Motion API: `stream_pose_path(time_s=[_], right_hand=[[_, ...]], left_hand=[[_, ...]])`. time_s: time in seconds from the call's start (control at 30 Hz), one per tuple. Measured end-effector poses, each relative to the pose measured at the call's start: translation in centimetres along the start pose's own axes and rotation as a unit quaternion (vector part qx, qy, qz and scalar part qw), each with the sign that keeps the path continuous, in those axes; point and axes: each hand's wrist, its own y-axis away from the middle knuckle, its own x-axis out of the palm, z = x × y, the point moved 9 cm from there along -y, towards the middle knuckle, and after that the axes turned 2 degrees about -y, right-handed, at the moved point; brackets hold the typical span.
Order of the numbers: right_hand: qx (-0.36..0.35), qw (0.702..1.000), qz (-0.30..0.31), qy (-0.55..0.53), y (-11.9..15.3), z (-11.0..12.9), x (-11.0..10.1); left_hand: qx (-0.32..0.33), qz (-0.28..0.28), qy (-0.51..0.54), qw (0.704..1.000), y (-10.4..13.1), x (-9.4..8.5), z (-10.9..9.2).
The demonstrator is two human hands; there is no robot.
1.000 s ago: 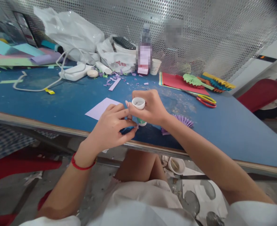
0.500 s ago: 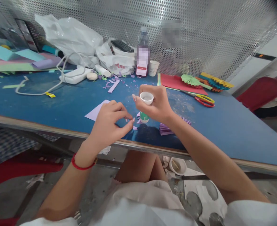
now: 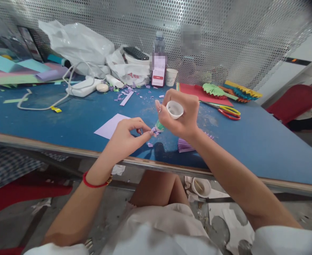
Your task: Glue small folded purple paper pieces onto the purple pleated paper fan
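Observation:
My right hand (image 3: 182,111) is closed around a green-and-white tube that looks like a glue stick (image 3: 159,125). Its hollow white end faces up towards me, and its green lower part tilts down to the left. My left hand (image 3: 133,136) has thumb and forefinger pinched together beside small purple paper scraps (image 3: 158,130); whether a scrap is between them is hidden. Under the left hand's far side lies a sheet of purple paper (image 3: 109,126). A pleated purple paper fan (image 3: 185,145) rests just below my right wrist, partly covered by the forearm.
Scissors (image 3: 228,112) with red and yellow handles lie at right beside red paper (image 3: 191,94) and folded fans. A phone (image 3: 159,74), a paper cup (image 3: 171,77), plastic bags (image 3: 78,42) and a white cable (image 3: 43,104) line the back. The table's edge (image 3: 156,163) is close.
My right hand has shifted right and tipped the tube, so its lower end now slants left. My left fingertips have moved slightly right and closed together at the purple scraps.

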Motion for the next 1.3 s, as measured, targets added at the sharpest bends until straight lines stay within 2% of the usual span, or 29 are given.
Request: stream_pose_path(time_s=[0.23,0.4,0.47,0.53,0.6,0.7,0.77,0.83,0.97,1.1,1.23,1.3], right_hand=[[0.009,1.000,0.008,0.005,0.0,0.3,0.0],[-0.011,1.000,-0.002,-0.002,-0.1,0.0,-0.5],[-0.015,1.000,-0.020,0.003,-0.2,-0.4,-1.0],[-0.014,0.999,-0.043,0.007,-0.4,-1.0,-1.7],[-0.010,0.998,-0.066,0.003,-0.5,-1.4,-2.2],[0.001,0.997,-0.081,-0.012,-0.5,-1.8,-2.5],[0.005,0.996,-0.086,-0.028,-0.6,-1.9,-2.5],[0.006,0.995,-0.091,-0.042,-0.6,-1.9,-2.5],[0.008,0.995,-0.087,-0.049,-0.5,-2.1,-2.3],[0.012,0.996,-0.075,-0.036,-0.4,-2.0,-2.0],[0.022,0.998,-0.054,-0.039,-0.3,-1.6,-1.6],[0.027,0.998,-0.046,-0.045,-0.2,-1.6,-1.4]], left_hand=[[0.016,-0.001,0.016,1.000,0.0,0.2,-0.2],[0.015,0.011,0.023,1.000,0.0,0.4,0.0],[0.025,0.018,0.003,1.000,0.1,0.4,-0.2],[0.079,0.026,-0.074,0.994,0.2,0.4,-1.1],[0.185,0.048,-0.216,0.957,0.7,1.1,-2.8],[0.327,0.092,-0.419,0.842,1.9,3.0,-4.4],[0.371,0.106,-0.480,0.788,2.3,3.7,-4.7],[0.398,0.116,-0.500,0.760,2.6,4.1,-4.9],[0.429,0.135,-0.494,0.744,3.1,4.2,-5.1],[0.440,0.117,-0.499,0.738,3.2,3.5,-5.1],[0.451,0.096,-0.486,0.742,3.2,3.3,-5.2],[0.454,0.092,-0.467,0.753,3.2,3.3,-5.3]])
